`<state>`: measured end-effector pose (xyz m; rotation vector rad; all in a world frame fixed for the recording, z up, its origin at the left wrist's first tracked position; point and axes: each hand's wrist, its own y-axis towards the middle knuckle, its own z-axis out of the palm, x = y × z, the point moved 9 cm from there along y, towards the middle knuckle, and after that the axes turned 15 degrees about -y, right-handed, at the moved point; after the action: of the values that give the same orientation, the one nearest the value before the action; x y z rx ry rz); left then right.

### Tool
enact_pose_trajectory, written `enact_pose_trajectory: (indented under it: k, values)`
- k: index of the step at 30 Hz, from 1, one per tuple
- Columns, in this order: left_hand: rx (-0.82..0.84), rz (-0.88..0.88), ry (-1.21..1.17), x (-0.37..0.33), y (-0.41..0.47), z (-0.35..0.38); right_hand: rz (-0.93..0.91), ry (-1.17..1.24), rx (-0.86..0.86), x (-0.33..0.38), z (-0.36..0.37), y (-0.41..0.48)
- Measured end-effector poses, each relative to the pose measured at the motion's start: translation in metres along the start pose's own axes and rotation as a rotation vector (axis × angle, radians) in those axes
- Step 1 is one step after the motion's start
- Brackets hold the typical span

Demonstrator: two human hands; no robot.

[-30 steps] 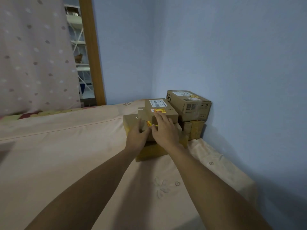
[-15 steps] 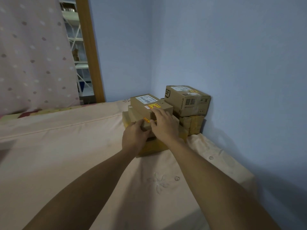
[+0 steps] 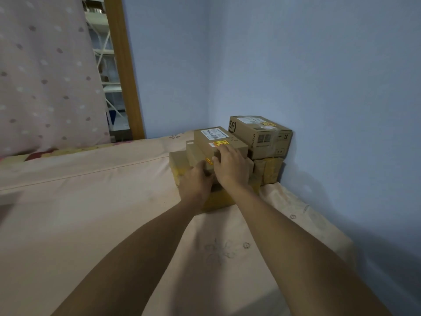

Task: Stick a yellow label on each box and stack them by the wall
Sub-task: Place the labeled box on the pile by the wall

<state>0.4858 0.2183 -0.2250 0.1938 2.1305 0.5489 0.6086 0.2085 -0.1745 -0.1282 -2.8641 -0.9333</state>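
left hand [image 3: 196,181]: pressing flat against the front of the flat brown cardboard box [image 3: 219,142], not gripping
right hand [image 3: 230,165]: lying open on the box's near edge, by its yellow label [image 3: 220,143]

We see brown cardboard on the top box [image 3: 219,141], with a white label and a yellow label [image 3: 221,143] printed in red. The SF box [image 3: 262,135] is brown with black print. The walls [image 3: 296,65] are pale blue, the bedsheet [image 3: 91,213] pink with faint flowers, the curtain [image 3: 45,76] pinkish with grey and white dots, the door frame [image 3: 124,65] wood-brown.
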Motion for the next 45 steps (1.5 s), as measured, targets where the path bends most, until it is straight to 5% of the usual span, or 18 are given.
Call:
enact_pose_trajectory:
  k: [24, 37, 45]
  values:
    - [0.0, 0.077, 0.08, -0.007, 0.004, 0.003, -0.041, 0.082, 0.1, 0.0, 0.01, -0.003]
    - [0.071, -0.049, -0.046, 0.004, -0.001, -0.006, -0.018, 0.065, 0.119, -0.001, 0.012, -0.013]
    - [0.131, -0.091, 0.15, 0.02, -0.012, -0.052, -0.049, 0.054, 0.149, 0.025, -0.013, -0.028]
